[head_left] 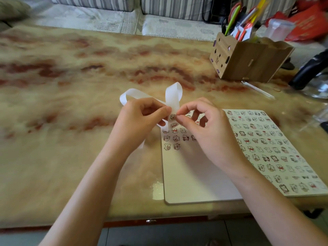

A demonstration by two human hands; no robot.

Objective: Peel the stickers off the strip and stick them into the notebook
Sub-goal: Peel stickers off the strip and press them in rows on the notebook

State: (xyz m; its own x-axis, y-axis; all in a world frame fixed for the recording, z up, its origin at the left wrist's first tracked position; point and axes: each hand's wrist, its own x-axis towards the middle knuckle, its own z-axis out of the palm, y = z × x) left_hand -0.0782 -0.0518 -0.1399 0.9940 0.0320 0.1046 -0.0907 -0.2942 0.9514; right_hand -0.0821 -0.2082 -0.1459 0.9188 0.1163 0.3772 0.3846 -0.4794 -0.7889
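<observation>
A white sticker strip curls up in loops above the table, just left of the open notebook. My left hand pinches the strip between thumb and fingers. My right hand pinches at the strip's edge right beside the left thumb, where a small cartoon sticker shows. The notebook's left page carries a few rows of small bear stickers near its top; its right page is covered with several rows of them. A tail of the strip hangs below my left wrist.
A wooden pen holder with pens and scissors stands at the back right. A black object and a shiny round thing lie at the far right edge. A thin clear stick lies in front of the holder. Striped cushions line the back.
</observation>
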